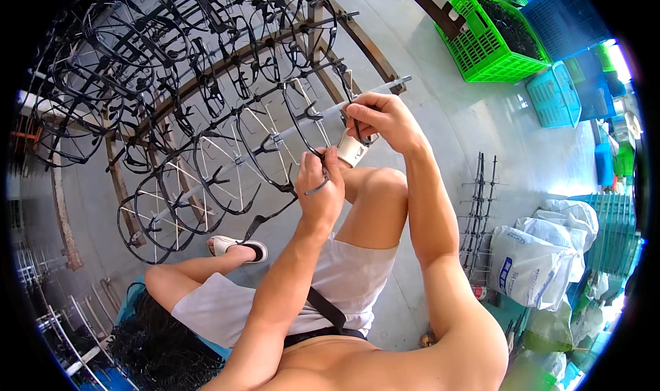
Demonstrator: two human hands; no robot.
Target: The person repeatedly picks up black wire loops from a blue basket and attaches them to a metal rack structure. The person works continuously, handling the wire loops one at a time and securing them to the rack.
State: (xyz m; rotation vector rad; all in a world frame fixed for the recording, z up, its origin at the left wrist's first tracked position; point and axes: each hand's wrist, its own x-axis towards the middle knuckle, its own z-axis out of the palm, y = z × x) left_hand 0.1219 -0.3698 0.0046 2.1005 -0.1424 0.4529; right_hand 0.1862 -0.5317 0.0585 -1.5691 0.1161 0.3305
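Note:
My left hand [322,185] is closed, thumb and fingers pinching the lower end of a thin black curved part [289,110], looped like a headband or frame. To its right and a little farther off, my right hand [386,124] pinches a short black piece [358,131]; whether both belong to one part I cannot tell. A grey rod [378,90] runs slantwise just past my hands, with pale wire hooks along it. Several similar black loops hang from this rod to the left of my hands. Fingers hide the gripped ends.
Brown metal rack bars [371,54] carry many more black loops at the far left. A green crate [471,44] of black parts and a light-blue basket [554,95] stand far right. White bags [526,264] and a dark hook rack [479,212] are at right. My bent knees are below my hands.

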